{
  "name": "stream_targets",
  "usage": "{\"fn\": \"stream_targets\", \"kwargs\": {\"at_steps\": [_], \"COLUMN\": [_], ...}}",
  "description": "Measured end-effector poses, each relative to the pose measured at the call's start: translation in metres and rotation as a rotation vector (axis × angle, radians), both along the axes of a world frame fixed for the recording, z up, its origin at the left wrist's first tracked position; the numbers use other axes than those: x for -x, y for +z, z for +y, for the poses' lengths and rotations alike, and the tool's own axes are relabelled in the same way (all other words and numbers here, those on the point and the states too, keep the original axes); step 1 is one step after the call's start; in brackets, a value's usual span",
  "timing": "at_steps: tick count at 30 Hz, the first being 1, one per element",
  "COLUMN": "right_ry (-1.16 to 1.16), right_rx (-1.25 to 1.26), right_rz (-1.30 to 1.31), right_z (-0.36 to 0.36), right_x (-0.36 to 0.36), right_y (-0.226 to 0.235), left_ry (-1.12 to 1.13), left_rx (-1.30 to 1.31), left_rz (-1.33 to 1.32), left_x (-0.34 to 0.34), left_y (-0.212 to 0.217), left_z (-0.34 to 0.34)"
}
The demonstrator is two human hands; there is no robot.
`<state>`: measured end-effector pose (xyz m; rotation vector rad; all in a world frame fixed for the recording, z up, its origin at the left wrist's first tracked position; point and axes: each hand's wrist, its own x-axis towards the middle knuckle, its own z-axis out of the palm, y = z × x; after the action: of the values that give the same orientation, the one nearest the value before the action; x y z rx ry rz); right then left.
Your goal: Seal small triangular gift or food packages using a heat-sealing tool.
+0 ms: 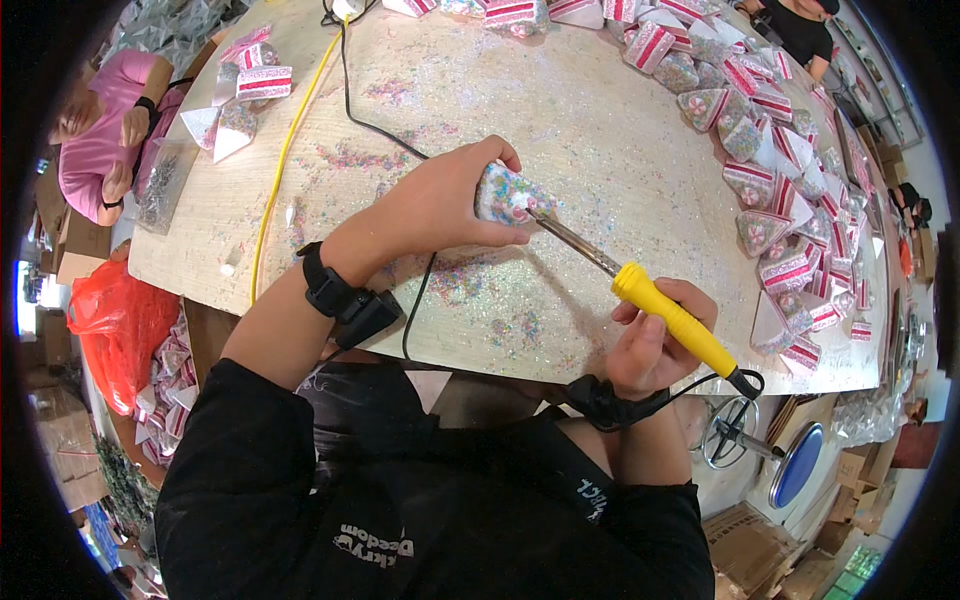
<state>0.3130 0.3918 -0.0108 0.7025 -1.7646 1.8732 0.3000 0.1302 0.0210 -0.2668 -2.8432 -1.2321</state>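
Note:
My left hand [450, 200] is closed around a wedge-shaped cake-slice ornament [505, 194] with multicoloured glitter, held just above the table. In my right hand [662, 340] is a soldering iron [665, 308] with a yellow handle and a metal shaft, gripped between thumb and fingers. Its tip meets the glittered face of the ornament near a small pinkish-white spot. The underside of the ornament is hidden by my fingers and palm. A black cord trails from the iron's handle past my right wrist.
Many similar cake-slice ornaments [790, 265] are heaped along the table's right side, and several more [236, 130] lie at the far left. Loose glitter covers the table [600, 130]. A yellow cable [290, 140] and black cord cross it. One person [115, 130] sits at left; another [800, 30] is at far right.

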Motion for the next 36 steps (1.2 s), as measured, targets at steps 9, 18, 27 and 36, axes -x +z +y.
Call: {"fn": "stream_targets", "kwargs": {"at_steps": [9,18,27,36], "right_ry": [-0.029,-0.079,0.013,-0.028], "right_rx": [0.202,0.107,-0.124,-0.141], "right_rz": [0.033,0.044,-0.228,-0.273], "right_z": [0.000,0.003,-0.004,0.002], "right_x": [0.002,0.006,0.011,0.008], "right_y": [-0.005,0.004,0.018,0.016], "left_ry": [-0.016,-0.002,0.037,0.353], "left_rx": [0.014,-0.016,-0.059,0.005], "left_rz": [-0.001,-0.060,-0.099,0.198], "left_x": [0.002,0.000,0.002,-0.090], "left_y": [-0.004,0.002,0.004,0.070], "left_z": [-0.003,-0.003,-0.014,-0.096]}}
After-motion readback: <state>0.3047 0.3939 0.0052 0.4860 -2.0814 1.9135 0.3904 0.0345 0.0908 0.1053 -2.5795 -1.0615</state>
